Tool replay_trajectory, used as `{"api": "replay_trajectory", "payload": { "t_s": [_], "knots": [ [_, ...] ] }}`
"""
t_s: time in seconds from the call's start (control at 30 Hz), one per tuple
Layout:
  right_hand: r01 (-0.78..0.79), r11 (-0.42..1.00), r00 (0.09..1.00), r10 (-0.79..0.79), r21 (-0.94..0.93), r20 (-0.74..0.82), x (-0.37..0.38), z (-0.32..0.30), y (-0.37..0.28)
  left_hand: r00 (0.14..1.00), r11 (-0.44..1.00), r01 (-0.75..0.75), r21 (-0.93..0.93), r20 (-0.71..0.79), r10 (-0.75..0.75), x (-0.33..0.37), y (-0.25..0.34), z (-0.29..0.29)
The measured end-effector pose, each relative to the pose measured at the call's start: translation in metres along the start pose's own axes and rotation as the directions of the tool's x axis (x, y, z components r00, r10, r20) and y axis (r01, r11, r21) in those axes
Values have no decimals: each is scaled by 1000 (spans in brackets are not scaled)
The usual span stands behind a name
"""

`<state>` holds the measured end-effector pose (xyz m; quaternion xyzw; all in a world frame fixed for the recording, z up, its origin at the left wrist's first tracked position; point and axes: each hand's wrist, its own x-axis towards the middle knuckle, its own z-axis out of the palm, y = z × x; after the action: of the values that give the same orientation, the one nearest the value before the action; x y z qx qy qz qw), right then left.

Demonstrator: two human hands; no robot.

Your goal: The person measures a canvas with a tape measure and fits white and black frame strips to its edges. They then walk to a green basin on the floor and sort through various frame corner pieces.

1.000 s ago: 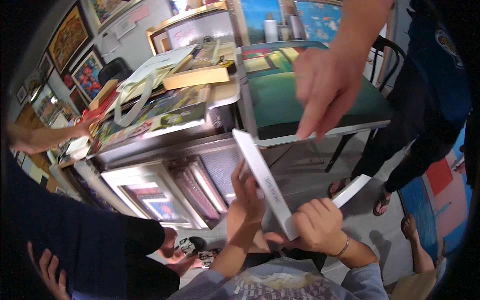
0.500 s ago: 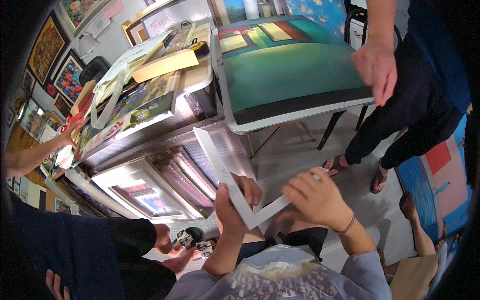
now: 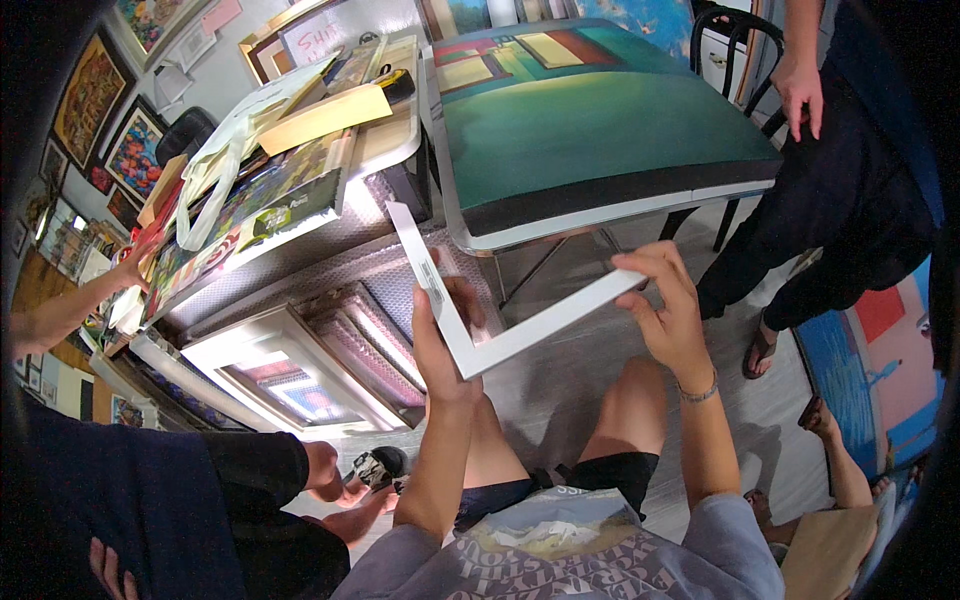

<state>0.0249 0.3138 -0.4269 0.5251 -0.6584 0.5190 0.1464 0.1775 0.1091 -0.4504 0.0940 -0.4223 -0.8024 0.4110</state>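
Two hands grip your white L-shaped frame corner (image 3: 470, 320) above your knees: left hand (image 3: 440, 340) clasps the bend, right hand (image 3: 670, 310) pinches the far end. Its arms point up-left and right. Green painting (image 3: 590, 120) on the bench (image 3: 330, 190) beyond.

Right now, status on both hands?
Left hand and right hand both grip the white L-shaped frame piece. Held mid-air over knees. Nothing blocking.
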Motion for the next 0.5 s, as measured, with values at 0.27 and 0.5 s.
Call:
{"api": "replay_trajectory", "payload": {
  "t_s": [0.27, 0.5],
  "knots": [
    [-7, 1000, 989, 6, -4, -149, 31, 16, 12, 997, 998, -32, 60, 77, 28, 45, -2, 16],
    [-6, 1000, 974, 0, -27, -226, 42, 31, 25, 994, 984, -78, 158, 90, 64, 76, -1, 24]
  ]
}}
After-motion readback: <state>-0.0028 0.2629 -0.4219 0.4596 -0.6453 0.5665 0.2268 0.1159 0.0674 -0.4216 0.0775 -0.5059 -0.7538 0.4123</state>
